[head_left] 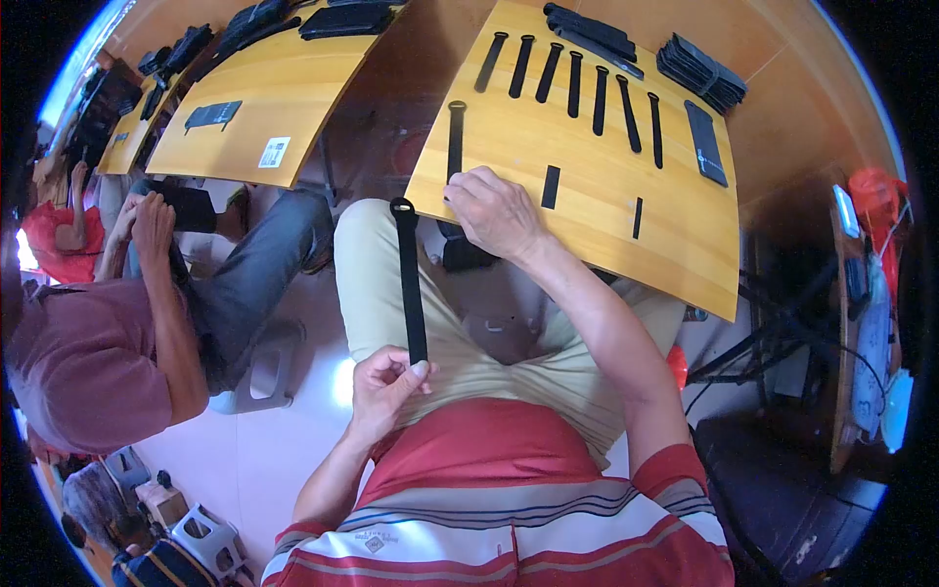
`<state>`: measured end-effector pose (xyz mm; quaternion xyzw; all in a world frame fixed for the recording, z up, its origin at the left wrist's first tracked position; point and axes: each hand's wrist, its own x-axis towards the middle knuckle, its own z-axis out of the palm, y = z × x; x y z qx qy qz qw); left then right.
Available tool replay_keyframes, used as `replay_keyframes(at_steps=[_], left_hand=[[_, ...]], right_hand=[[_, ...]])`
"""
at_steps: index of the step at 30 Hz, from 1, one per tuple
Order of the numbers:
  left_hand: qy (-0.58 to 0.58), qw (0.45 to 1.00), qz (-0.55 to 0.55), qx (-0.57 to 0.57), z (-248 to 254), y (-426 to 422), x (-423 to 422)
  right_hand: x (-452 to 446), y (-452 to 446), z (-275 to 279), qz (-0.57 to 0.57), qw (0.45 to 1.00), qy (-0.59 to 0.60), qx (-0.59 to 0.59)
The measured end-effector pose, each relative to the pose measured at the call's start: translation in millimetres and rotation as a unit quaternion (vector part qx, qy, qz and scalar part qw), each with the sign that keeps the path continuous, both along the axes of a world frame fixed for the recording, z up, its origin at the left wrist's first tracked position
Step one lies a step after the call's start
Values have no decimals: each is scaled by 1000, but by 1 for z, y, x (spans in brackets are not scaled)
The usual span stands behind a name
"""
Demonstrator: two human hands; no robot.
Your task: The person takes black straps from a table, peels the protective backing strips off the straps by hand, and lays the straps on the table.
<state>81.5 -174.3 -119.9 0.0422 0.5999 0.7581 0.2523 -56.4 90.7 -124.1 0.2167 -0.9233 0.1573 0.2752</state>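
My left hand pinches the lower end of a black strap between thumb and fingers. This strap stands up in front of my left thigh, with a slotted loop at its top end. My right hand is at the near left edge of the wooden table, fingers curled over the lower end of another black strap. A dark tip shows by its fingertips. Several similar straps lie in a row further back. Right of the hand lie a short black strip and a narrower one.
Black bundles and a flat labelled black piece lie at the table's back and right. On the left, a co-worker sits at another wooden table, handling dark material. A metal frame is at right.
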Motion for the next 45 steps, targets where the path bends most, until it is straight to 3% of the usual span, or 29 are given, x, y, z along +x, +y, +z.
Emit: replay_keyframes(at_steps=[9, 13, 16, 18, 22, 23, 25, 26, 33, 37, 45], left_hand=[[-4, 999, 27, 17, 3, 7, -12], [9, 999, 38, 19, 12, 17, -19], [19, 999, 24, 16, 17, 26, -22], [29, 999, 5, 18, 17, 32, -23], [43, 997, -49, 34, 21, 42, -23], [6, 995, -71, 74, 24, 42, -23], [-71, 979, -108, 158, 33, 43, -27], [-76, 977, -106, 169, 35, 45, -26], [-87, 960, -134, 231, 43, 56, -24], [-88, 956, -143, 240, 42, 58, -25], [-122, 953, -159, 225, 42, 62, -27]], right_hand=[[18, -5, 21, -18, 998, -53, -32], [51, -17, 35, 17, 976, -83, -202], [91, -36, 44, 60, 900, -229, -367], [110, -47, 37, 79, 868, -239, -427], [124, -47, 32, 70, 732, -291, -612], [128, -38, 40, 110, 682, -315, -651], [131, -33, 48, 121, 658, -326, -668], [133, -31, 50, 132, 635, -335, -684], [137, -21, 48, 159, 610, -311, -712], [139, -18, 50, 160, 568, -320, -741], [136, -12, 37, 200, 557, -302, -747]])
